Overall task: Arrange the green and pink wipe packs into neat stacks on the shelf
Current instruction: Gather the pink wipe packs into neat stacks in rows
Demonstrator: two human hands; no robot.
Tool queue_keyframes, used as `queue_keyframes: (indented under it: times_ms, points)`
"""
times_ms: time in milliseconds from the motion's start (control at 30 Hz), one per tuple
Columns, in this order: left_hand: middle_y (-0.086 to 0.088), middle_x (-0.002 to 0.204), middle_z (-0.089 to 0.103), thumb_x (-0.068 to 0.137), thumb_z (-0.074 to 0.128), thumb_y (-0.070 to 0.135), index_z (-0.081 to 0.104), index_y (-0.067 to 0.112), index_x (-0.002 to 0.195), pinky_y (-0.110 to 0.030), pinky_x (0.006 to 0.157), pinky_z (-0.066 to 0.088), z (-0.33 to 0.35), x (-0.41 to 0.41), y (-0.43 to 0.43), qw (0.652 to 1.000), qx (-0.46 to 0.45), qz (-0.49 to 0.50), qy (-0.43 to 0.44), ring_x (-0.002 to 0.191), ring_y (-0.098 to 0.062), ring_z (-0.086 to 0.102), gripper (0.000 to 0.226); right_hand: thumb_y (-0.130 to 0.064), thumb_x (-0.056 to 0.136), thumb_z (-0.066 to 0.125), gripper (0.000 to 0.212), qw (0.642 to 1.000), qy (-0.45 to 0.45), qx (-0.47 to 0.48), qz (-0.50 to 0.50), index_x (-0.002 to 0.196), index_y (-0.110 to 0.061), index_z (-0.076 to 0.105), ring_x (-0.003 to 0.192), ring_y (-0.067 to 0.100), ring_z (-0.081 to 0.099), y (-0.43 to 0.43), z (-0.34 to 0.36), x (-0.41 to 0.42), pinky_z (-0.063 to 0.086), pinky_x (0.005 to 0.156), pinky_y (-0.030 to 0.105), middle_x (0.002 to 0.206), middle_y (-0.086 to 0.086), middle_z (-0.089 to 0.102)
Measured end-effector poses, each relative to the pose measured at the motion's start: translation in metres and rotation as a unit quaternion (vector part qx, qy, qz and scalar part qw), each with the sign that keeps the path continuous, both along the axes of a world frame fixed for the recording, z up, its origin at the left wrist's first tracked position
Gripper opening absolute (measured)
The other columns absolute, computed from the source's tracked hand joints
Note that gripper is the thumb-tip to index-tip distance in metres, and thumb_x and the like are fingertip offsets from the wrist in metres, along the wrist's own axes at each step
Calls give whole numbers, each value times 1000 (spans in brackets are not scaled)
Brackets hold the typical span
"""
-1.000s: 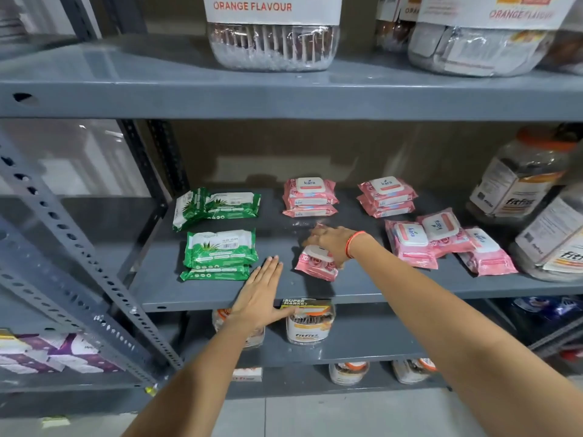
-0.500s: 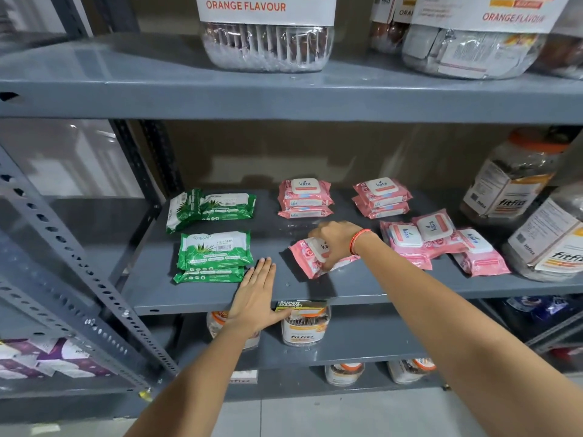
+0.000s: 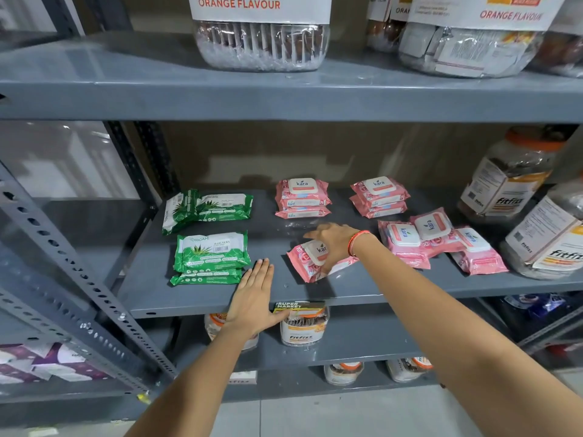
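1. Grey metal shelf (image 3: 362,288), perforated uprights at left; jars labelled "ORANGE FLAVOUR" (image 3: 262,33) on the tier above.
2. Two green stacks at left: rear green stack (image 3: 208,208) with one pack tilted on edge, front green stack (image 3: 209,257) lying flat.
3. Two tidy pink stacks at the back: (image 3: 303,198) and (image 3: 378,197).
4. Loose pink heap (image 3: 438,244) at right, overlapping, beside fitfizz jars (image 3: 508,181).
5. Right hand (image 3: 334,244), red thread at wrist, curled down over single pink pack (image 3: 310,260), gripping it, pack tilted.
6. Left hand (image 3: 255,294) flat, fingers spread together, empty, pressed on shelf front just beside front green stack.
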State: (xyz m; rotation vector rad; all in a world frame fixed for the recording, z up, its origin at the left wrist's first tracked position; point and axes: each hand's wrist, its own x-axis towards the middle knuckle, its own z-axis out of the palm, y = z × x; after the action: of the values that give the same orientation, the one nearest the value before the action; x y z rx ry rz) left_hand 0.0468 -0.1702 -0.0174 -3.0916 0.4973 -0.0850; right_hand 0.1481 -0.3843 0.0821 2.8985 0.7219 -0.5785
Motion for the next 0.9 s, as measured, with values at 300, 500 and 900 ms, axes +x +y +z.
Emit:
queue_keyframes:
  times_ms: [300, 500, 900]
  points:
    - [-11, 156, -6, 65, 14, 85, -2, 5, 146, -31, 110, -11, 1, -1, 0, 1000, -5, -3, 3, 142, -22, -8, 115, -44, 65, 80, 97, 999, 29, 42, -15, 146, -27, 28, 131, 26, 41, -8, -12, 2, 38, 106, 43, 142, 3, 42]
    - [-11, 156, -1, 66, 13, 86, 1, 4, 146, -32, 110, -9, -3, 0, 1, 1000, -12, -1, 2, 143, -22, -5, 116, -51, 67, 77, 95, 995, -20, 80, -61, 146, -25, 30, 130, 28, 39, -2, -23, -7, 35, 107, 43, 139, 6, 46]
    - [-9, 156, -6, 68, -3, 85, -3, 7, 147, -35, 115, -4, -5, 0, -4, 1000, -14, 19, 7, 142, -19, -9, 111, -69, 73, 59, 93, 943, -66, 238, -224, 146, -19, 31, 132, 35, 41, -49, -11, -9, 37, 107, 50, 146, 14, 42]
